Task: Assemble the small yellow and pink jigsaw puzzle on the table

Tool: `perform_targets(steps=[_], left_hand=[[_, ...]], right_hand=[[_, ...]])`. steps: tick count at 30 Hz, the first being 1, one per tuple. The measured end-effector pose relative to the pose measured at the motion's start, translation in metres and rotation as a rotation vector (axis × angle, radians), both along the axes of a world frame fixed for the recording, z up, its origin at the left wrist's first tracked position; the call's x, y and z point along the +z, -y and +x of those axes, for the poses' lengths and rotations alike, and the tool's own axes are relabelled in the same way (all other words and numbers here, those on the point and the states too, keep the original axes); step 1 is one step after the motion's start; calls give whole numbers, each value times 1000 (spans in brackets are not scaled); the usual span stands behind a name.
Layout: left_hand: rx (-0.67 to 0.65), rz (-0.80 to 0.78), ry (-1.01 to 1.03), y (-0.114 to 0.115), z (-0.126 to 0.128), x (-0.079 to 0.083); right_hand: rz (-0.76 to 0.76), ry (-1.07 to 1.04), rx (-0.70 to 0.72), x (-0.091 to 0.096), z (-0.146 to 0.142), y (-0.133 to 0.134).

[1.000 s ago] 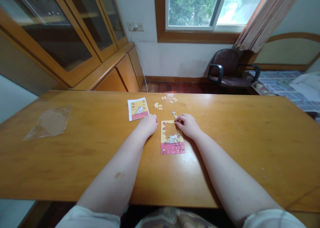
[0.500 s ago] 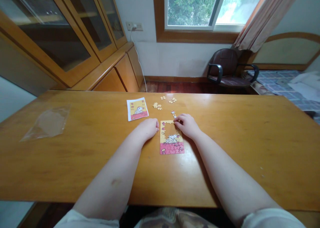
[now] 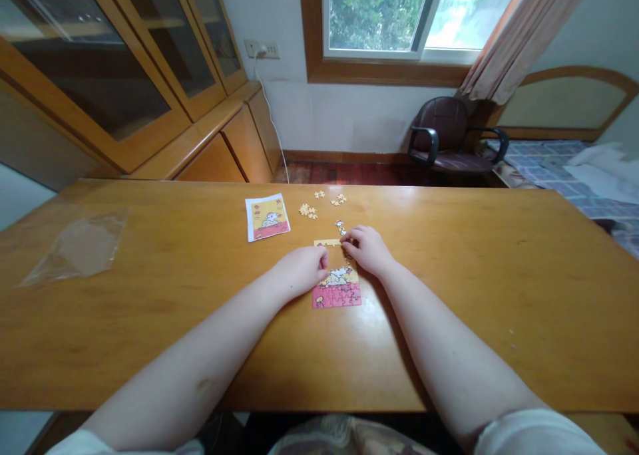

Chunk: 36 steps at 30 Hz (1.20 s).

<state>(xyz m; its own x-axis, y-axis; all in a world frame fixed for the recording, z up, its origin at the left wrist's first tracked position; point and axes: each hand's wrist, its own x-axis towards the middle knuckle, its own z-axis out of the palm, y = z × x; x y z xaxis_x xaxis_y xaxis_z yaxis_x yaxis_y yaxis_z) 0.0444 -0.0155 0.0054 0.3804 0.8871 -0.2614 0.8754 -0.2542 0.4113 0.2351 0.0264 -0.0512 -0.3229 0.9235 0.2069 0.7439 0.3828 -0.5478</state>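
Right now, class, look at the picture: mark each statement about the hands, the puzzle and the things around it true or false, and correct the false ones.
1. The left hand and the right hand both touch the puzzle. True.
2. The card lies to the right of the puzzle. False: it lies to the left, farther from the person.
3. Loose pieces lie beyond the puzzle. True.
4. The bag holds the loose pieces. False: the pieces lie bare on the table, and the bag lies far to the left.
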Motion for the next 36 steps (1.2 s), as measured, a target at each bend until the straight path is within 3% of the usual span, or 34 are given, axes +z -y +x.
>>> perform_targets(steps=[4,9,22,36], left_hand=[[35,163,113,15,-17,3],[-18,187,52,19,-30,0],[-81,80,0,24,-18,-11],[-45,101,-21,20,-17,-15]], right_hand=[[-1,-1,-1,0,0,0],[6,9,1,1,0,0],[-2,-19,7,1,0,0],[4,-16,-2,1,0,1]])
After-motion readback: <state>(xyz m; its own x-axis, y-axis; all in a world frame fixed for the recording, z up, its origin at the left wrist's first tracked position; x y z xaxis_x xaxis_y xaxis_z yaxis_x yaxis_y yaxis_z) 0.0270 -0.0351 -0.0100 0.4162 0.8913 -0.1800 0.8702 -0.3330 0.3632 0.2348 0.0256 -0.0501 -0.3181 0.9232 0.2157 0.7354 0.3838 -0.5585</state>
